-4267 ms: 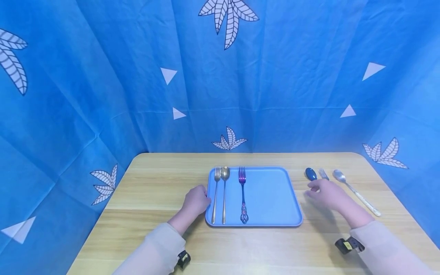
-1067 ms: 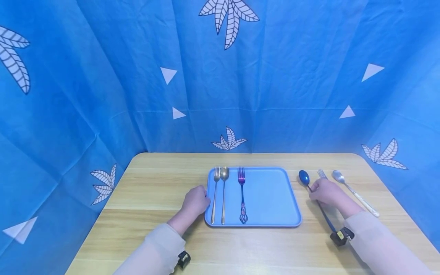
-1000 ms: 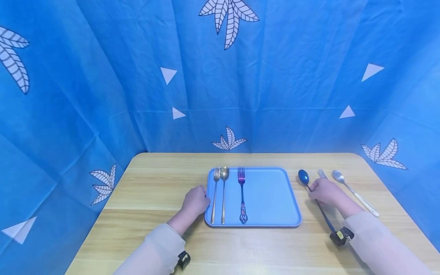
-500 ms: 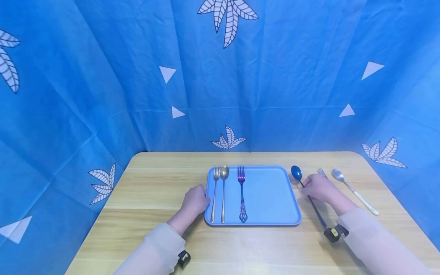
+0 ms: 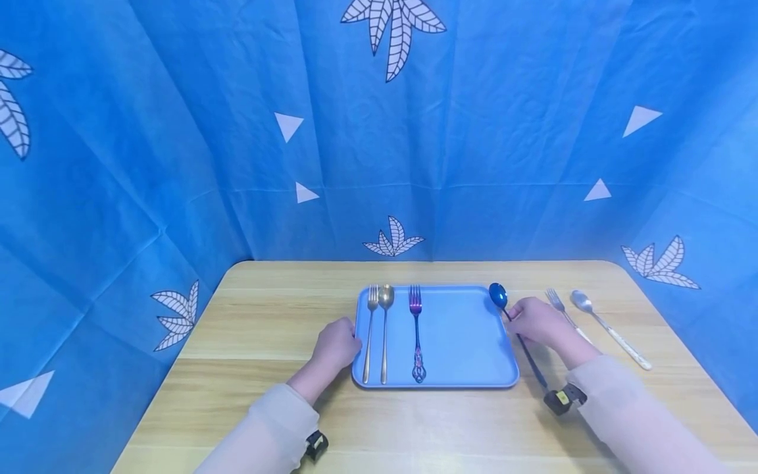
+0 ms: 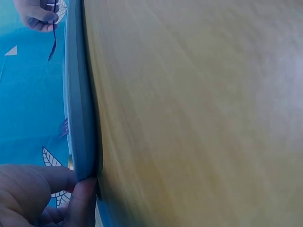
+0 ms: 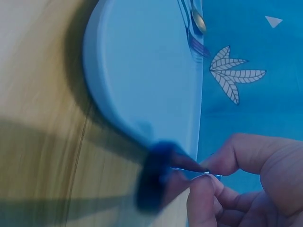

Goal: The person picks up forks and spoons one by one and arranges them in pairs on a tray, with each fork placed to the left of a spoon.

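My right hand (image 5: 537,321) pinches a dark blue spoon (image 5: 498,295) by its handle, raised over the right rim of the light blue tray (image 5: 464,336). In the right wrist view the thumb and fingertips (image 7: 215,165) meet on that handle. My left hand (image 5: 335,343) grips the tray's left rim; in the left wrist view its thumb and finger (image 6: 85,189) close round the edge. On the tray lie a gold fork (image 5: 370,329), a gold spoon (image 5: 385,299) and, farther right, a purple fork (image 5: 416,301) with an ornate handle.
Right of my right hand, a silver fork (image 5: 555,300) and a silver spoon (image 5: 612,334) with a pale handle lie on the wooden table (image 5: 254,329). A blue curtain (image 5: 237,131) printed with leaves and triangles hangs behind the table.
My right hand first hovered by the cutlery on the right, then took hold of the dark blue spoon and carried it leftward to the tray's rim. My left hand stays at the tray.
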The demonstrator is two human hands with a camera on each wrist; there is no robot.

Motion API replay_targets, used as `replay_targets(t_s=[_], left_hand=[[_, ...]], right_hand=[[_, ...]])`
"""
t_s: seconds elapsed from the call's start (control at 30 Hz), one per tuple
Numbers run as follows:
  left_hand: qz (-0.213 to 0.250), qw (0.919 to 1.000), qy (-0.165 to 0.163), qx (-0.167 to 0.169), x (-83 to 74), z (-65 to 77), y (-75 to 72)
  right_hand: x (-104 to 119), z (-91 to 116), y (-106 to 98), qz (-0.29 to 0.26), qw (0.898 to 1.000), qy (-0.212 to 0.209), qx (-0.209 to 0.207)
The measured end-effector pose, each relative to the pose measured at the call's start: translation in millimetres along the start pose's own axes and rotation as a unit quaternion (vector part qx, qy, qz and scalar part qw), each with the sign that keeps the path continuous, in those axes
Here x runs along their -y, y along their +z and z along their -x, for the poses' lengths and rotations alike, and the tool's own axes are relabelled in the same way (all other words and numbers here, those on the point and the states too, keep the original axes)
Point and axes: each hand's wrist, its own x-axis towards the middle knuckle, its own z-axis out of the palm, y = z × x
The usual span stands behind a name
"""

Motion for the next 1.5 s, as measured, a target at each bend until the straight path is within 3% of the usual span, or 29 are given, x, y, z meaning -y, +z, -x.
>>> replay_targets(t_s=[0.23, 0.63, 1.5], left_hand=[[0.001, 1.0000, -0.002, 0.003, -1.8, 1.1, -0.5], [-0.003, 1.0000, 0.001, 0.003, -0.4, -1.0, -0.1], [-0.003, 1.0000, -0.004, 0.007, 0.4, -1.4, 0.6]], right_hand=[[6, -5, 12, -0.047, 0.999, 0.002, 0.004], [28, -12, 28, -0.073, 0.997, -0.018, 0.001], [51, -23, 53, -0.089, 0.996, -0.009, 0.005]])
